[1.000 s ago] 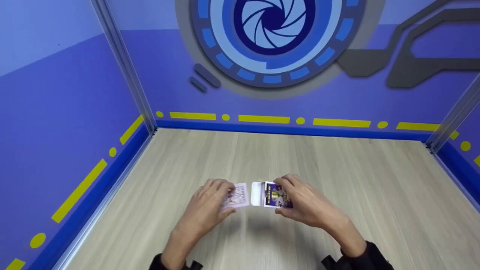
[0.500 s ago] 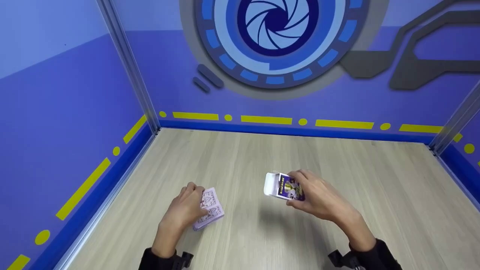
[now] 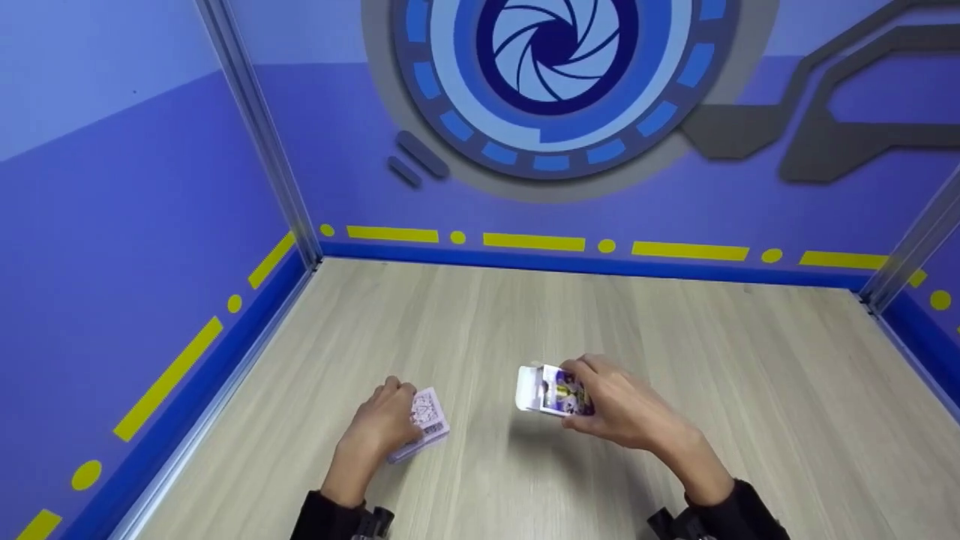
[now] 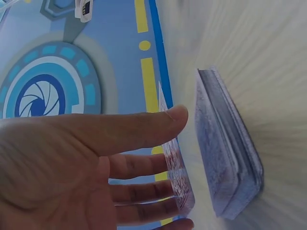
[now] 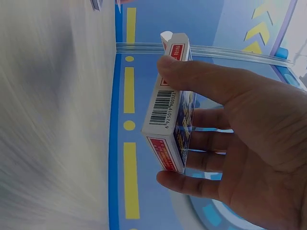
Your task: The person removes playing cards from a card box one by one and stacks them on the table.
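Observation:
My left hand point(image 3: 382, 420) is low over the left-middle of the table. It pinches one thin playing card point(image 4: 176, 172) between thumb and fingers, patterned back showing. Just beyond it, apart from the fingers in the left wrist view, a deck of playing cards point(image 4: 225, 148) lies on the table, its stacked edges slightly uneven. My right hand point(image 3: 626, 409) holds a card box point(image 3: 566, 391) above the table, thumb on one side and fingers on the other. The box's white flap point(image 3: 528, 388) stands open toward the left. A barcode shows on its side in the right wrist view; its inside is mostly hidden.
The pale wooden table point(image 3: 480, 322) is bounded by a blue back wall point(image 3: 315, 150) and a left side wall point(image 3: 90, 247), with metal posts at the corners. Free wood surface lies between my two hands.
My left hand has gone left and toward me from beside the box, and the deck is now on the table. The box in my right hand has shifted slightly right.

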`<action>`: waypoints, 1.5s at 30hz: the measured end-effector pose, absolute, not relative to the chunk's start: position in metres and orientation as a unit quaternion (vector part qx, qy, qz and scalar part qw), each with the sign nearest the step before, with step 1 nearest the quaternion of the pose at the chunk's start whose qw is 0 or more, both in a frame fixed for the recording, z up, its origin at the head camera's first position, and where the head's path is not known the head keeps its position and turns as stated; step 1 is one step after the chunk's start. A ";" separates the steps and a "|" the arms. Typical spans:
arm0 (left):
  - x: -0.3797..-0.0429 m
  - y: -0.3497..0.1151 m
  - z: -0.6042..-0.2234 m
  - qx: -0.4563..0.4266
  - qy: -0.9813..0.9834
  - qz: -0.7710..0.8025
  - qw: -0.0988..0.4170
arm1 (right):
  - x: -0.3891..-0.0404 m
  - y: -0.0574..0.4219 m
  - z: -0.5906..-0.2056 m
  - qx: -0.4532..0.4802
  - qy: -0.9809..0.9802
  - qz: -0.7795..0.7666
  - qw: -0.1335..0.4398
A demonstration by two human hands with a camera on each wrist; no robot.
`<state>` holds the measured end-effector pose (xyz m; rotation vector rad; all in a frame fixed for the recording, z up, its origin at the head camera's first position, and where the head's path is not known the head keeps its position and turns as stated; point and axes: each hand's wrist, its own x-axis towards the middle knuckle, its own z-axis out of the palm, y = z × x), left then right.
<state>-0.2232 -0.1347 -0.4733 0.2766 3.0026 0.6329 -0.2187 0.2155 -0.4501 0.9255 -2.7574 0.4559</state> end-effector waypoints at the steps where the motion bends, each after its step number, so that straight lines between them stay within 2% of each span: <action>1: -0.224 -0.134 -0.474 0.090 0.974 0.205 0.033 | -0.218 0.215 -0.451 0.314 -0.932 0.153 0.097; 32: -0.226 -0.128 -0.483 0.089 0.969 0.218 0.079 | -0.218 0.213 -0.451 0.314 -0.936 0.141 0.080; 45: -0.224 -0.126 -0.489 0.095 0.977 0.183 0.052 | -0.217 0.213 -0.451 0.317 -0.934 0.141 0.087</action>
